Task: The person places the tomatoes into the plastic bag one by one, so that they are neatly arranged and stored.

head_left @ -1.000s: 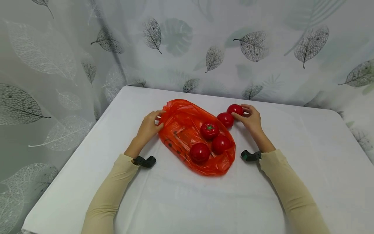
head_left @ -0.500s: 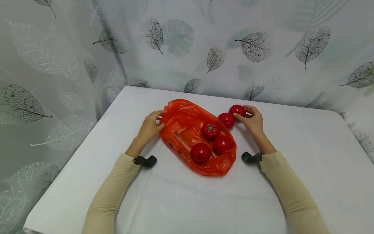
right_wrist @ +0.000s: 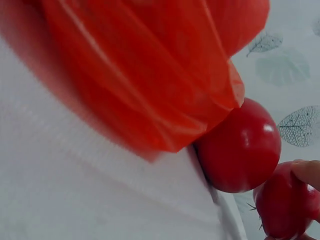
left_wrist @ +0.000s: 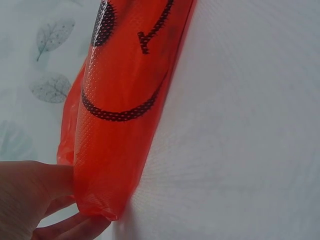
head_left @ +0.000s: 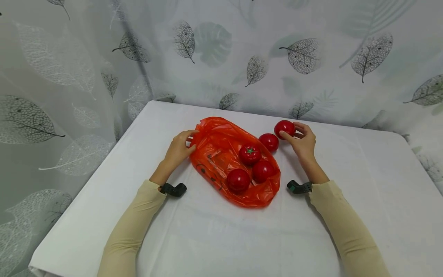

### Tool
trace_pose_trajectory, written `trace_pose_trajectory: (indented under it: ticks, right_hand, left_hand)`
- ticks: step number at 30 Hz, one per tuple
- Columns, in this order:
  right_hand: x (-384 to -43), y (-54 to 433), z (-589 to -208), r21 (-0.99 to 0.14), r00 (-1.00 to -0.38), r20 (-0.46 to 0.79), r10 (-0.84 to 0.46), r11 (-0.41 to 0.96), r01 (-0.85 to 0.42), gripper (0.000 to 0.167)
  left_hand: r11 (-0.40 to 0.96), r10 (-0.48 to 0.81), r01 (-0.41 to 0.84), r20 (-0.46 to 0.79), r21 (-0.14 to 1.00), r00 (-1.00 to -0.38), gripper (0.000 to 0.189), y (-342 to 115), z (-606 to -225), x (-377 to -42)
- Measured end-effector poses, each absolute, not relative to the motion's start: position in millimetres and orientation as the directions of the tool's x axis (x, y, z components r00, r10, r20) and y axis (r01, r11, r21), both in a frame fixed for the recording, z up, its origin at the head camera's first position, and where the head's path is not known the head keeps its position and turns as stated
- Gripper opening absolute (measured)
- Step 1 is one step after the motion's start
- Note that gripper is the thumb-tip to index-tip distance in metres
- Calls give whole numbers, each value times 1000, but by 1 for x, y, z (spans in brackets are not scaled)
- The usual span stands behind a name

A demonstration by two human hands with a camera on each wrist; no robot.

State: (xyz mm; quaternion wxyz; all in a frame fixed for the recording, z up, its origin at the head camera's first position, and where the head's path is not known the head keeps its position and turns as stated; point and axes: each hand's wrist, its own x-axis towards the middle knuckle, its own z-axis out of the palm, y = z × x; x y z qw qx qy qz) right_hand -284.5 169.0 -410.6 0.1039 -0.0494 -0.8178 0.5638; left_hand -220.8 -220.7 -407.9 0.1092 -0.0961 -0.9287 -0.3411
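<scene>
A red plastic bag (head_left: 221,132) with a black printed face lies spread on the table. My left hand (head_left: 177,149) pinches its left edge; the left wrist view shows fingers and thumb about the bag's end (left_wrist: 107,195). Three tomatoes lie at the bag's right part, one with a green stem mark (head_left: 250,154), and two plain ones, the upper (head_left: 263,171) and the lower (head_left: 238,180); whether inside it or on top, I cannot tell. Another tomato (head_left: 268,142) sits against the bag's upper right edge. Beyond it, my right hand (head_left: 304,143) grips a tomato (head_left: 284,129) between thumb and fingers.
A white cloth covers the table (head_left: 221,242). Behind it hangs a leaf-patterned curtain (head_left: 221,54), close along the table's far edge. Black wrist cameras sit on both wrists, the left one (head_left: 175,190) and the right one (head_left: 298,187).
My right hand has shifted slightly to the right and up with its tomato, which now stands a little further from the neighbouring tomato. My left hand keeps its hold on the bag.
</scene>
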Motion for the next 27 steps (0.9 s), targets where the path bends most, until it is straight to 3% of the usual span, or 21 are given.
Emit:
trace_pose_trajectory:
  ticks: [27]
  right_hand:
    - [-264,150,-384,-943,-970,214,115,282,-174,60]
  left_hand:
    - [742,118,289,306,605,-945,45,-221,-407,-221]
